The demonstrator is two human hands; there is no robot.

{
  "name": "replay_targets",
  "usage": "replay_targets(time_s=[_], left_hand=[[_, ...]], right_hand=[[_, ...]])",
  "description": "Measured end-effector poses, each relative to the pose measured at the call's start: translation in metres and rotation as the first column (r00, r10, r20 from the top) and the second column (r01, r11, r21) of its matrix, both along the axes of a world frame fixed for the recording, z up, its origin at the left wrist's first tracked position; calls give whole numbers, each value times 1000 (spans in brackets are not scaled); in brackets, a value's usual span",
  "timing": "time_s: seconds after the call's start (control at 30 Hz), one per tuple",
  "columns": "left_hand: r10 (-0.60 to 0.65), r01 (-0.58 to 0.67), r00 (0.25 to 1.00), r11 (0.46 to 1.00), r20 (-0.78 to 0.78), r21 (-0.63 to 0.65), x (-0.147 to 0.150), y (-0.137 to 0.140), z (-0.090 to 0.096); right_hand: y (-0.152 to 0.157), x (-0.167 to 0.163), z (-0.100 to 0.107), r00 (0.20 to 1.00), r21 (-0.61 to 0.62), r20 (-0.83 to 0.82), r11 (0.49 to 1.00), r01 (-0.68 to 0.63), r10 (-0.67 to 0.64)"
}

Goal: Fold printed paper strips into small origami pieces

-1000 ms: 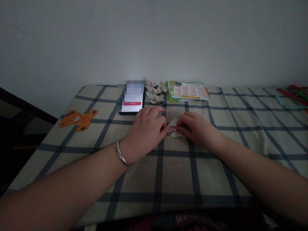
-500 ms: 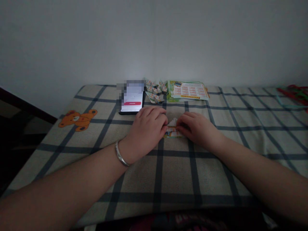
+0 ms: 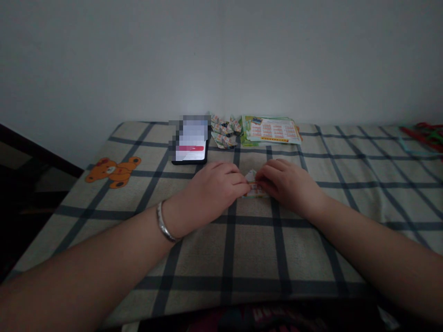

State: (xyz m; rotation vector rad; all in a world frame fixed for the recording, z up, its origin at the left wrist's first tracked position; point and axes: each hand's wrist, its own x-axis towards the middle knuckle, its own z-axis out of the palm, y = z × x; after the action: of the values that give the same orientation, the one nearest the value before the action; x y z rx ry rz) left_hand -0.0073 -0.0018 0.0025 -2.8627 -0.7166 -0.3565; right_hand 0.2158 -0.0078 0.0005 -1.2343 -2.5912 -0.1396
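A small folded paper [image 3: 255, 190], printed in orange and green with a white pointed top, lies on the checked tablecloth [image 3: 252, 253]. My left hand [image 3: 219, 186], with a silver bangle at the wrist, presses its closed fingers on the paper's left side. On the paper's right side, my right hand [image 3: 285, 184] is closed, thumb and fingers pinching the edge. The fingers of both hands cover much of the paper. Beyond them lie several folded paper pieces [image 3: 223, 133] and a stack of printed sheets [image 3: 272, 130].
A phone [image 3: 190, 143] with a lit screen rests behind my left hand. An orange bear picture [image 3: 112, 171] is at the left of the cloth. Red and green items [image 3: 425, 136] lie at the far right, near the wall [image 3: 221, 60].
My left hand has shifted slightly right and nearer, its fingers now further over the paper. My right hand has hardly moved and stays at the paper's right side.
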Motion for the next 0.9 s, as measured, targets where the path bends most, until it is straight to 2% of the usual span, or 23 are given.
replay_targets(time_s=[0.1, 0.23, 0.33, 0.5, 0.8, 0.9], left_hand=[[19, -21, 999, 999, -33, -44, 1, -4, 3], [21, -23, 998, 999, -67, -35, 0, -7, 10], [19, -22, 996, 999, -87, -34, 1, -8, 14], [5, -4, 996, 1000, -90, 9, 0, -7, 12], [-13, 19, 993, 999, -121, 44, 0, -5, 10], [-20, 27, 991, 999, -131, 47, 0, -5, 11]], right_hand=[[-1, 3, 2, 994, 48, 51, 994, -103, 101], [-2, 8, 5, 957, 76, 84, 956, -284, 278], [-4, 11, 5, 939, 83, 73, 936, -341, 336], [-4, 12, 4, 939, 109, 67, 933, -342, 337], [-6, 8, 12, 942, 46, 227, 963, -266, 249], [-8, 8, 16, 945, 14, 233, 970, -241, 231]])
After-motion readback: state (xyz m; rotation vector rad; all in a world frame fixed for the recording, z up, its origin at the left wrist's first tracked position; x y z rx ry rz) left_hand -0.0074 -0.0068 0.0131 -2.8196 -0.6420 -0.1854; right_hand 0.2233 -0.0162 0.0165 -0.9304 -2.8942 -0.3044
